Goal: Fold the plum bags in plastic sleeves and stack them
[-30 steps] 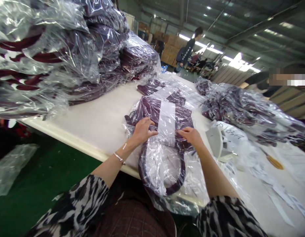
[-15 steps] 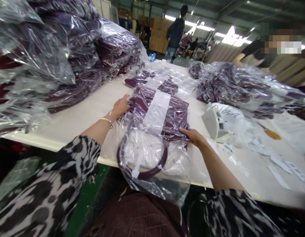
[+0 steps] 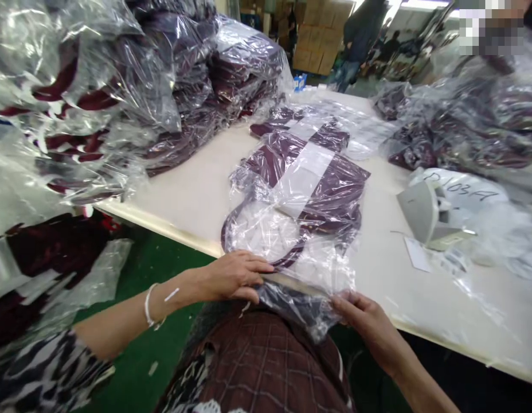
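A dark maroon handbag (image 3: 341,192) lies flat on the table inside a clear plastic bag (image 3: 330,261), a white paper strip (image 3: 306,172) across it. Its looped handle (image 3: 228,226) points toward me. The loose mouth of the plastic bag hangs over the table's near edge. My left hand (image 3: 231,275) rests at that edge by the handle's lower end, fingers stretched out over the plastic, thumb apart. At the right corner of the mouth, my right hand (image 3: 363,312) is closed, pinching the plastic between thumb and fingers.
Wrapped maroon bags are piled high at left (image 3: 184,74) and heaped at right (image 3: 459,120). A grey-white tape dispenser (image 3: 425,212) stands beside a white plastic bundle (image 3: 468,189) marked with writing. More wrapped bags (image 3: 274,120) lie beyond. People stand in the background.
Both hands have come back from the handbag's sides to the plastic's near end. The right hand now pinches the mouth's corner; the left lies by the handle. The view has tilted down.
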Tool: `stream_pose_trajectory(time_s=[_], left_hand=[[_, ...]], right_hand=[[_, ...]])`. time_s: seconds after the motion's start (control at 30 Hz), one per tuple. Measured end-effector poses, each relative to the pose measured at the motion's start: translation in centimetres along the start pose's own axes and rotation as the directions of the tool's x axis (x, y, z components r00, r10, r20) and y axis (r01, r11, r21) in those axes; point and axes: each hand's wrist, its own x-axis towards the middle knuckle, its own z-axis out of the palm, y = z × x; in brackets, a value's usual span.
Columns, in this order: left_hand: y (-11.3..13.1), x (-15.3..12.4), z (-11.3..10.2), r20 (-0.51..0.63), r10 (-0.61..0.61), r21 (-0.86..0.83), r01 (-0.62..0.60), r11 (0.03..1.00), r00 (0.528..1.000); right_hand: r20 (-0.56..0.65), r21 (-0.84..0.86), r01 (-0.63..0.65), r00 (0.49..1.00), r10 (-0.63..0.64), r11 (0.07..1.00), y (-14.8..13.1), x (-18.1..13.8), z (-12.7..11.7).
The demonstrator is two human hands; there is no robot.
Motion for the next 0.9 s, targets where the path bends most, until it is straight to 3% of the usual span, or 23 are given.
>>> stream_pose_trajectory(time_s=[0.1, 0.2, 0.27, 0.33, 0.37, 0.4, 0.43, 0.47, 0.5, 0.53, 0.57, 0.6, 0.67, 0.77, 0.9], left_hand=[[1.3, -3.7, 1.8, -0.062, -0.103, 0.161, 0.112, 0.981, 0.993], [2.2, -4.3, 3.2, -0.168, -0.202, 0.301, 0.245, 0.922, 0.965], [2.6, -3.5, 3.9, -0.3, -0.232, 0.345, 0.331, 0.878, 0.925], [2.9, -2.3, 4.2, -0.423, -0.234, 0.328, 0.388, 0.861, 0.875], [3.0, -1.8, 4.3, -0.47, -0.238, 0.301, 0.408, 0.862, 0.85], [3.1, -1.3, 4.2, -0.504, -0.249, 0.268, 0.424, 0.865, 0.827], [3.1, -0.9, 4.2, -0.529, -0.265, 0.233, 0.438, 0.868, 0.807], [3.1, -0.7, 4.2, -0.546, -0.28, 0.202, 0.448, 0.871, 0.79], [3.1, -0.6, 4.2, -0.555, -0.291, 0.179, 0.453, 0.873, 0.78], [3.1, -0.7, 4.3, -0.558, -0.295, 0.164, 0.451, 0.877, 0.776], [3.1, -0.7, 4.4, -0.558, -0.292, 0.159, 0.446, 0.881, 0.776], [3.1, -0.8, 4.5, -0.556, -0.285, 0.16, 0.437, 0.885, 0.781], [3.1, -1.1, 4.8, -0.553, -0.26, 0.173, 0.414, 0.894, 0.792], [3.1, -1.3, 4.9, -0.553, -0.222, 0.197, 0.385, 0.902, 0.803], [2.9, -1.5, 5.0, -0.55, -0.214, 0.2, 0.377, 0.904, 0.807]], right_hand=[[-0.019, 0.281, 0.002, 1.0, 0.003, 0.96, -1.5, -0.9, 1.5], [0.014, 0.414, 0.004, 1.0, -0.011, 0.91, -4.3, -1.6, 3.2], [0.031, 0.381, 0.087, 0.994, -0.107, 0.92, -5.9, -2.1, 3.7], [0.013, 0.204, 0.301, 0.951, -0.31, 0.931, -6.5, -2.4, 3.3], [-0.009, 0.041, 0.453, 0.891, -0.453, 0.891, -6.4, -2.5, 2.8], [-0.01, -0.167, 0.6, 0.792, -0.61, 0.782, -6.0, -2.4, 2.1], [0.04, -0.384, 0.704, 0.659, -0.751, 0.598, -5.4, -2.3, 1.3], [0.144, -0.56, 0.748, 0.512, -0.847, 0.356, -4.7, -2.1, 0.5], [0.284, -0.664, 0.741, 0.378, -0.881, 0.104, -4.0, -1.9, -0.3], [0.418, -0.697, 0.708, 0.275, -0.866, -0.111, -3.2, -1.6, -0.8], [0.517, -0.69, 0.675, 0.204, -0.831, -0.264, -2.7, -1.2, -1.2], [0.572, -0.67, 0.654, 0.153, -0.806, -0.351, -2.3, -0.9, -1.2], [0.559, -0.657, 0.645, 0.07, -0.826, -0.39, -2.3, -0.3, -0.3], [0.447, -0.657, 0.681, 0.004, -0.894, -0.325, -4.1, 0.1, 1.9], [0.588, -0.497, 0.774, -0.032, -0.808, -0.392, -7.4, -0.7, 3.9]])
